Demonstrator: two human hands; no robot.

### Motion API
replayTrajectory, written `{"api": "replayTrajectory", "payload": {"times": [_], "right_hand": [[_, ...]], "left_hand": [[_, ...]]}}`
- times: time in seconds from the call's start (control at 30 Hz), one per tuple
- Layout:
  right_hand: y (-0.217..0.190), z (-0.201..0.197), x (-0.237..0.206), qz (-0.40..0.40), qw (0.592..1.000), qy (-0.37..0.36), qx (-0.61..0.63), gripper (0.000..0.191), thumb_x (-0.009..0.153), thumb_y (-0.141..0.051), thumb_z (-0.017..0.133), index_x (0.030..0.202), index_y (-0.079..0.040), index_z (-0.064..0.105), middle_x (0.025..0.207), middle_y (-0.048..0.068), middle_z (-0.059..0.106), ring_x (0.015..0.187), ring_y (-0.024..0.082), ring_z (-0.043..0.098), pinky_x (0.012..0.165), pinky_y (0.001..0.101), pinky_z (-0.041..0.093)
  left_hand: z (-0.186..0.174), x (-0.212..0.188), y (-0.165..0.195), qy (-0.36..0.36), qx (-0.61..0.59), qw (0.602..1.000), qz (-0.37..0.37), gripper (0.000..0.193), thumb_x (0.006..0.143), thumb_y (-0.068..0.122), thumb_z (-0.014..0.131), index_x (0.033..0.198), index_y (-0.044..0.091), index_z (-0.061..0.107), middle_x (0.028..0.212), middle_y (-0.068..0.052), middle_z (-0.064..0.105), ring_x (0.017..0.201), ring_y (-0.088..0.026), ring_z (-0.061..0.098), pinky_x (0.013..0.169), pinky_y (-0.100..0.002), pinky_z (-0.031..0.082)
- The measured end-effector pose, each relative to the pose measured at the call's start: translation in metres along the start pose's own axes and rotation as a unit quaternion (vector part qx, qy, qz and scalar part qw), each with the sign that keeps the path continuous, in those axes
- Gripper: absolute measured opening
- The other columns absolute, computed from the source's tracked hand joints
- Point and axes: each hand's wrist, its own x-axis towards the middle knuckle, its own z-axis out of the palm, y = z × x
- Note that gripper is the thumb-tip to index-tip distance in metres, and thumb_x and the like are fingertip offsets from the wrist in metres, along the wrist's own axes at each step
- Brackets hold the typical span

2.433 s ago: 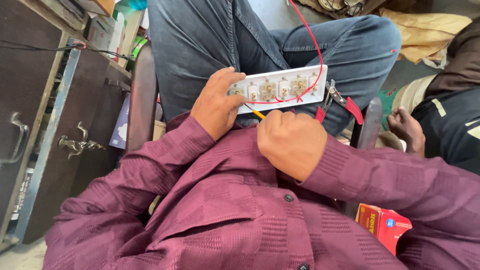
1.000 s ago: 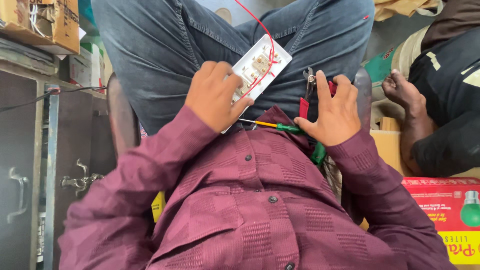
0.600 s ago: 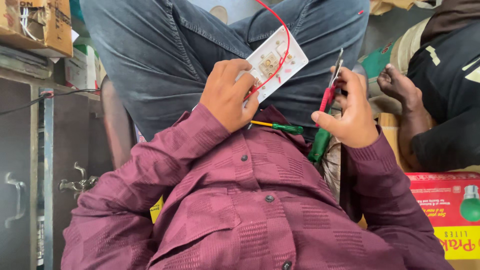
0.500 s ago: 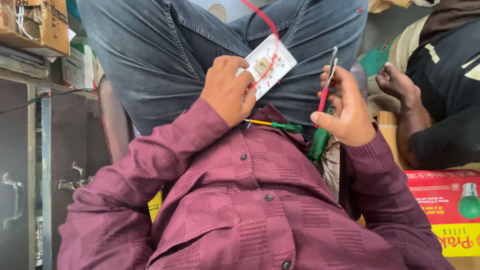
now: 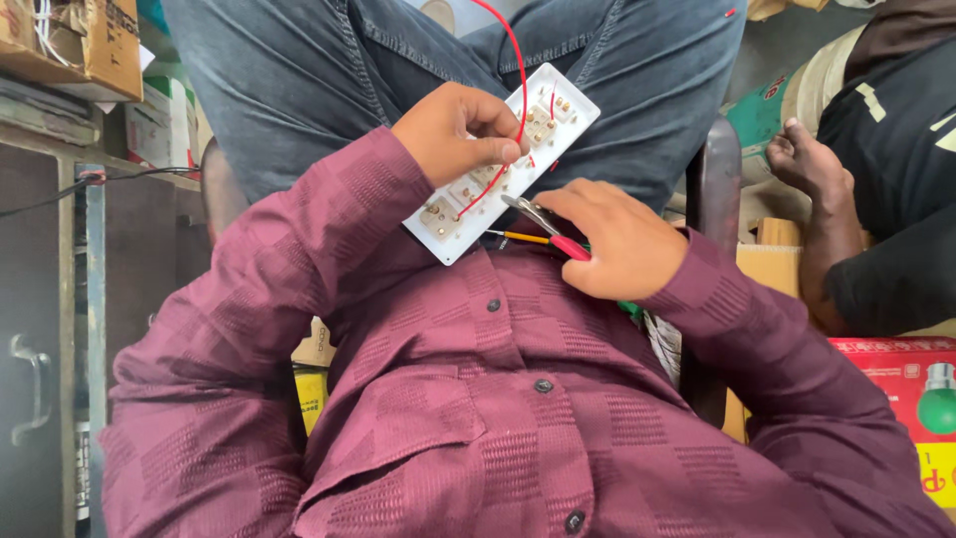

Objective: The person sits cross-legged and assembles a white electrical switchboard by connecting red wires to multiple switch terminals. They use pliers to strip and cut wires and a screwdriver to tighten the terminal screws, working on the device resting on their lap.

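- Left hand is clamped on the white switch plate, back side up, fingers curled over its long edge with the thumb pinching the red wire against it. The plate lies tilted across the lap, on the jeans and just above the maroon shirt.
- Right hand is closed around red-handled pliers; the metal nose points at the plate's lower half, close to the brass terminals. I cannot tell how wide the tool's tips are parted.
- Risk one: the plate rests on only one hand and a thigh. A hard push from the pliers could tip it off the lap.
- Risk two: the nose sits close to the left fingers, so a slip off a terminal could jab them.
- Risk three: the red wire loops up and away from the plate. A tug could pull it free of its terminal.
- Risk four: a yellow-handled tool lies loose just below the plate, under the pliers. It looks ready to roll off.
- To the right of the plate, another person's foot sits well apart.
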Motion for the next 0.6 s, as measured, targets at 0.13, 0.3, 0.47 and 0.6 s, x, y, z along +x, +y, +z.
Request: {"api": "replayTrajectory", "payload": {"times": [0.13, 0.3, 0.47, 0.6], "right_hand": [[-0.007, -0.004, 0.011, 0.008, 0.999, -0.002, -0.035, 0.068, 0.067, -0.015, 0.07, 0.133, -0.003, 0.059, 0.108, 0.018, 0.06, 0.098, 0.04, 0.058, 0.088, 0.0469, 0.048], [-0.011, -0.003, 0.015, 0.014, 0.998, -0.002, -0.063, 0.069, 0.065, -0.018, 0.073, 0.131, -0.003, 0.059, 0.107, 0.018, 0.06, 0.096, 0.04, 0.057, 0.085, 0.0488, 0.047], [-0.007, 0.003, 0.015, 0.007, 0.998, 0.008, -0.064, 0.066, 0.064, -0.018, 0.073, 0.128, -0.003, 0.06, 0.106, 0.018, 0.06, 0.096, 0.04, 0.057, 0.085, 0.0495, 0.046], [0.0, 0.01, 0.015, 0.014, 0.998, 0.009, -0.058, 0.056, 0.068, -0.018, 0.071, 0.122, -0.004, 0.062, 0.104, 0.015, 0.064, 0.099, 0.037, 0.06, 0.088, 0.0484, 0.047]], "left_hand": [[0.002, -0.002, -0.007, 0.007, -0.035, 0.999, -0.003, 0.014, 0.093, 0.008, 0.074, 0.104, 0.0, 0.075, 0.092, -0.004, 0.077, 0.083, -0.007, 0.071, 0.078, -0.026, 0.058], [0.002, 0.0, -0.007, 0.015, -0.022, 1.0, 0.0, 0.012, 0.093, 0.007, 0.074, 0.102, 0.0, 0.074, 0.089, -0.004, 0.076, 0.08, -0.007, 0.069, 0.075, -0.026, 0.057], [0.005, -0.001, -0.009, 0.013, -0.004, 0.999, 0.045, 0.011, 0.093, 0.006, 0.075, 0.101, -0.001, 0.074, 0.089, -0.004, 0.075, 0.082, -0.007, 0.069, 0.077, -0.026, 0.056], [0.01, 0.0, -0.011, 0.008, -0.013, 0.999, 0.032, 0.011, 0.092, 0.007, 0.075, 0.1, 0.0, 0.073, 0.088, -0.004, 0.075, 0.081, -0.008, 0.069, 0.076, -0.026, 0.057]]}}
